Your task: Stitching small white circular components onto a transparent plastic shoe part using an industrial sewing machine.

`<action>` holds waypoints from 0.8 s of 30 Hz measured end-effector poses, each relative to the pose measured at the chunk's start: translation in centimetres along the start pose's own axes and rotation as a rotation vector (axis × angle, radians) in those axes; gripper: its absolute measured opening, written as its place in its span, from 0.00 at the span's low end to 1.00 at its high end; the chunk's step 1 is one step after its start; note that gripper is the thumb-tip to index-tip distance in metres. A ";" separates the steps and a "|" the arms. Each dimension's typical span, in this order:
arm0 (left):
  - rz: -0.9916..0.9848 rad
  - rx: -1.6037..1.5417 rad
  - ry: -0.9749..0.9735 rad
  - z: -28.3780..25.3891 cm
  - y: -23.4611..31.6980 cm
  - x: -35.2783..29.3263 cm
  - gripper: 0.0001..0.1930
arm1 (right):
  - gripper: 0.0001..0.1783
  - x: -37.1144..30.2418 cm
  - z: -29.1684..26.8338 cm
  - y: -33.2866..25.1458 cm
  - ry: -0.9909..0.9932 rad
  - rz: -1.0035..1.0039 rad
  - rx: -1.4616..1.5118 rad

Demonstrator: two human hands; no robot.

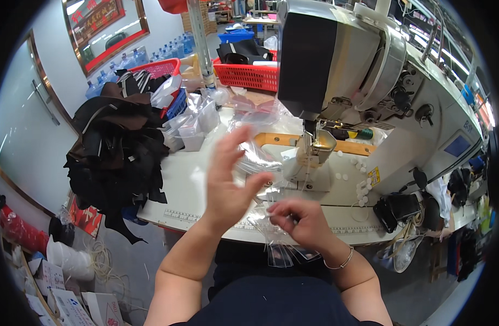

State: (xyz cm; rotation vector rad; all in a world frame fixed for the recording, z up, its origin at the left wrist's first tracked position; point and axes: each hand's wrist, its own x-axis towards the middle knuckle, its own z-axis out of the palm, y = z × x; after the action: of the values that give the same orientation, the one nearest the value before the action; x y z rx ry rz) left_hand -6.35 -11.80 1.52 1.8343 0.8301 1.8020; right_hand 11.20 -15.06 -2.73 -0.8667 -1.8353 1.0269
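My left hand [230,187] is raised over the table in front of the sewing machine [314,149], fingers spread and slightly blurred, holding nothing I can see. Lower and to the right, my right hand [304,221] is closed, its thumb and fingertips pinched at a clear plastic strip; exactly how it grips is hard to see. Several clear plastic strips [279,254] fan out below that hand, over the table's front edge. More clear plastic [260,157] lies beside the machine's post, behind my left hand. A bracelet circles my right wrist.
Black material scraps [116,146] are heaped at the table's left, next to clear plastic bins [192,127]. Behind stands a red basket [247,75]. Small white discs [362,190] are scattered by the machine's base. A ruler strip [179,215] runs along the front edge. Cartons [70,304] stand lower left.
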 end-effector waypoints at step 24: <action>-0.999 -0.728 -0.150 1.3 -3.4 -8.5 0.16 | 0.06 -0.8 -2.4 2.9 0.036 0.482 0.255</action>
State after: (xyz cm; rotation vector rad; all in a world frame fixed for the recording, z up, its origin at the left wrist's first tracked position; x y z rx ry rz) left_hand -5.23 -15.00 -7.06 0.8139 0.6972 1.0625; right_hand 14.16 -13.73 -4.78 -1.1883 -1.4501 1.4944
